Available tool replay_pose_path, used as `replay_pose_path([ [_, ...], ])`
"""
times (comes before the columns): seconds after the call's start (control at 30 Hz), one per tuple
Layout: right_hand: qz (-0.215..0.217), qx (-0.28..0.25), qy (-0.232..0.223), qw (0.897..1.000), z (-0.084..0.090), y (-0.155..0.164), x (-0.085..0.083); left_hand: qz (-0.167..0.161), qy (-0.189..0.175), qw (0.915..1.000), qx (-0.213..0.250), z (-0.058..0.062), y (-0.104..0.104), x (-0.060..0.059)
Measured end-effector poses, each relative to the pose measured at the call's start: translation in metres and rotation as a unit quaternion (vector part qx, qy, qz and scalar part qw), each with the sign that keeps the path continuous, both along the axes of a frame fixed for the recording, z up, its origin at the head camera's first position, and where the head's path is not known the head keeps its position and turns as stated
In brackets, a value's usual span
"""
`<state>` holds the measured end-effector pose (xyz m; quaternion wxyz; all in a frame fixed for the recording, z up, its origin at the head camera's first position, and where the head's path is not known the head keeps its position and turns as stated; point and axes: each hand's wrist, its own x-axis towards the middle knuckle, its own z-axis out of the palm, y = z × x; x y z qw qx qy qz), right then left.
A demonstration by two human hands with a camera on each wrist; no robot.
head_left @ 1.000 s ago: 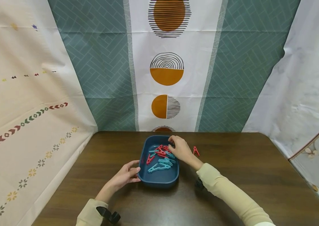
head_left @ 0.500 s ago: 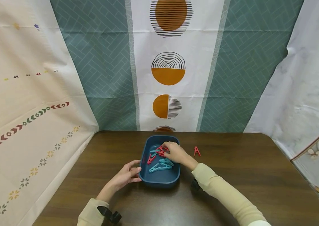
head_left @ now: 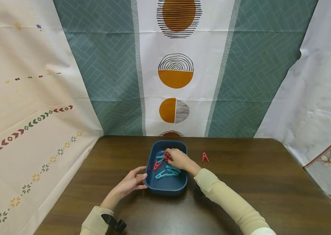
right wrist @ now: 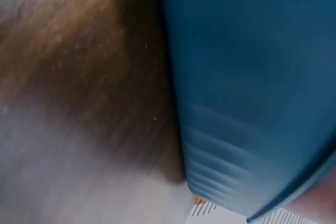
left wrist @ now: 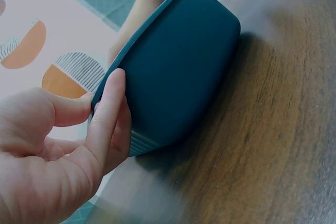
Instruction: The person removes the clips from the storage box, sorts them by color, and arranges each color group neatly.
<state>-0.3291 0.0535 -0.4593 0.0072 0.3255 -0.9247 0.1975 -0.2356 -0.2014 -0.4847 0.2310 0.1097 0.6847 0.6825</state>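
A dark blue plastic tub (head_left: 165,188) stands on the wooden table, holding several red and light blue clothespins. My left hand (head_left: 132,180) pinches its left wall; in the left wrist view the thumb (left wrist: 72,111) presses the rim from one side and the fingers lie along the outer wall. Inside the tub, my right hand (head_left: 178,159) reaches down over the red clothespins (head_left: 166,157), its fingertips hidden among them. Light blue clothespins (head_left: 169,171) lie nearer the front of the tub. The right wrist view holds mostly the tub's outer wall (right wrist: 252,87), blurred.
One red clothespin (head_left: 205,157) lies on the table (head_left: 241,182) to the right of the tub. Patterned cloths hang behind the table (head_left: 118,81) and along both sides.
My right hand has moved from the tub's far right rim leftward and down onto the red clothespins. The left hand keeps its hold on the tub.
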Motion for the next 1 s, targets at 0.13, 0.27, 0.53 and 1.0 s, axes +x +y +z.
replay_pose_path([
  [0.13,-0.005,-0.004,0.013,1.000,-0.002,-0.004,0.000,0.004,-0.002,1.0000,0.001,0.000,0.001,0.001],
  [0.27,-0.015,-0.003,0.020,1.000,-0.002,-0.008,0.000,0.006,-0.004,1.0000,-0.001,0.001,0.001,0.000],
  [0.53,-0.035,0.005,0.022,0.999,-0.007,-0.017,-0.001,0.005,-0.009,0.9999,0.010,0.003,0.002,0.002],
  [1.0,-0.021,0.007,-0.056,0.998,0.003,-0.015,-0.006,0.010,-0.005,0.9999,0.004,0.002,0.001,0.002],
])
